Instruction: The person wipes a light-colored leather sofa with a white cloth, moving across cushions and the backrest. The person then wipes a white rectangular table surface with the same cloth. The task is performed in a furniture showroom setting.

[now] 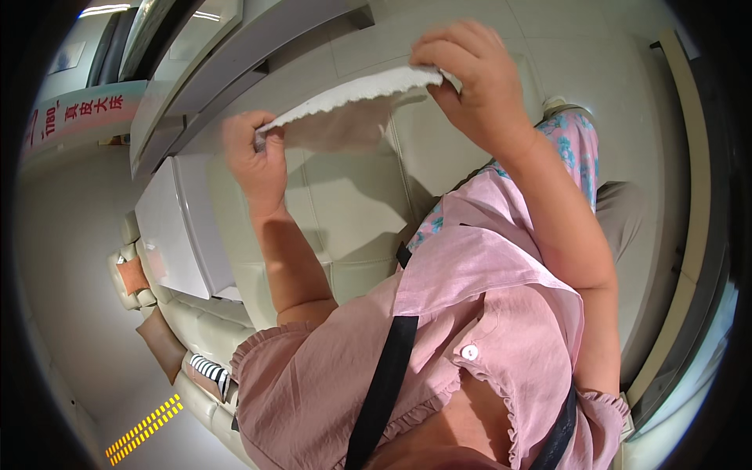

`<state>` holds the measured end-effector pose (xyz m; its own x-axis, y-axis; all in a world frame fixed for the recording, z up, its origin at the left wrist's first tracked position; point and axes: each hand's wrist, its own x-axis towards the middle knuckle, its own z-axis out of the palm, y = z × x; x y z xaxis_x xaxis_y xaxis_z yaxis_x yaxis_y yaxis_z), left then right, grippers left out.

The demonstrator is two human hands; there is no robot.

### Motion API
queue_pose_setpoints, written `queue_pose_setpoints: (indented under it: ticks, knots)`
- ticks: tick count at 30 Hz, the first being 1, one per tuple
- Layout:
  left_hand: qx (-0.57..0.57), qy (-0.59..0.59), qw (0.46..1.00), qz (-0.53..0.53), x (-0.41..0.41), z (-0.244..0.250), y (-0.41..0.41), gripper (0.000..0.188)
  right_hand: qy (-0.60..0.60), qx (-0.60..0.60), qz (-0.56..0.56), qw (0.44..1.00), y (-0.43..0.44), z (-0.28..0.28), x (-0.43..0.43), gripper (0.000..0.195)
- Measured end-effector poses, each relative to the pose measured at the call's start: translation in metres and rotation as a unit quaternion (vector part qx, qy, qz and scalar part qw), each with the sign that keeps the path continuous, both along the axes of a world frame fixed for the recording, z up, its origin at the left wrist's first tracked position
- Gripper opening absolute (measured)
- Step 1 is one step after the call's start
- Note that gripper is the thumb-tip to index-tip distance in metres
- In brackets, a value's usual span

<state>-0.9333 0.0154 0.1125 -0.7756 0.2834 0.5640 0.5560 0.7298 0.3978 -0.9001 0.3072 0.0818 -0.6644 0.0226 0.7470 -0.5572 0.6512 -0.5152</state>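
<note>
A white cloth [352, 94] with a wavy edge is stretched between my two hands, its darker part hanging down behind. My left hand [254, 155] pinches one corner between thumb and curled fingers. Higher up on the right, my right hand [479, 82] grips the opposite end. Both hands look slightly blurred. Below the cloth lies a cream leather-like upholstered seat [361, 214] with stitched panels, marked by shadows of my arms. A pink apron [487, 261] covers my lap, over floral trousers [567, 144].
A glossy white cabinet [170, 229] stands left of the seat, below a long grey furniture base [229, 76]. Farther left are a cream sofa [200, 317], an orange cushion [134, 276], a brown cushion [160, 343] and a striped cushion [208, 373]. A sign [88, 114] bears writing.
</note>
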Motion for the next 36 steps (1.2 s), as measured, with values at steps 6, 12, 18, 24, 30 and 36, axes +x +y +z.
queue_pose_setpoints:
  ticks: [6,12,18,24,30,36]
  knots:
    - [-0.048,-0.255,0.960,-0.109,0.033,-0.009,-0.010,0.013,-0.281,0.066,0.168,0.942,0.019,-0.044,0.049,0.024]
    - [-0.142,-0.526,0.832,-0.106,0.063,-0.055,-0.017,0.017,-0.452,0.022,0.197,0.870,0.020,-0.076,0.063,0.012]
    - [-0.168,-0.342,0.924,-0.014,0.040,-0.095,-0.008,0.030,-0.463,0.107,0.043,0.879,0.018,-0.104,0.044,0.030]
    - [-0.149,-0.233,0.961,-0.025,0.064,-0.126,0.017,0.048,-0.386,0.108,-0.039,0.915,-0.001,-0.106,0.053,0.045]
    - [-0.236,-0.162,0.958,-0.005,0.114,-0.166,0.036,0.052,-0.440,0.300,0.034,0.846,-0.034,-0.139,0.065,0.045]
    - [-0.192,-0.158,0.968,0.031,0.100,-0.186,0.033,0.037,-0.403,0.347,0.099,0.841,-0.040,-0.150,0.066,0.034]
